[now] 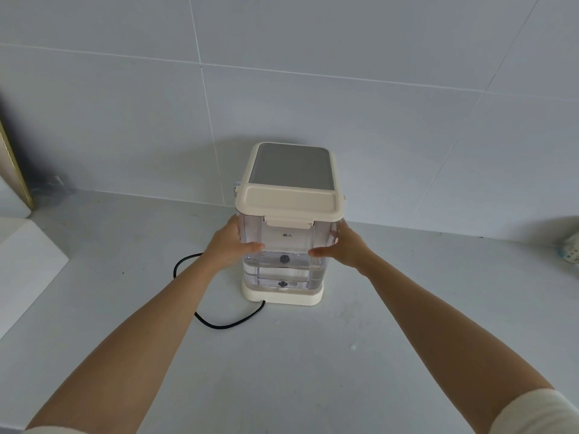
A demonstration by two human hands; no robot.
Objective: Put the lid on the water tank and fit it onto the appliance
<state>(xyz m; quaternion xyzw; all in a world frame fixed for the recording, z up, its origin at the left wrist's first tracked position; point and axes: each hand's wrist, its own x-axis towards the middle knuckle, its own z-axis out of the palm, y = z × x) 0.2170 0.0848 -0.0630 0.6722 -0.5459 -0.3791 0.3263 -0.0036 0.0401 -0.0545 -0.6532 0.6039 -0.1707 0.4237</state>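
Observation:
A clear water tank [288,245] partly filled with water stands upright on the cream base of the appliance [282,295], against its rear. A cream lid [289,202] sits closed on the tank's top. Beyond it is the appliance's grey top panel [293,166]. My left hand [230,245] grips the tank's left side, thumb across its front. My right hand [346,245] grips the right side the same way.
A black power cord [219,322] loops on the grey counter from the appliance's base to the left. A white block [28,264] lies at the left edge. A tiled wall stands right behind the appliance. A patterned object [570,249] sits at the far right.

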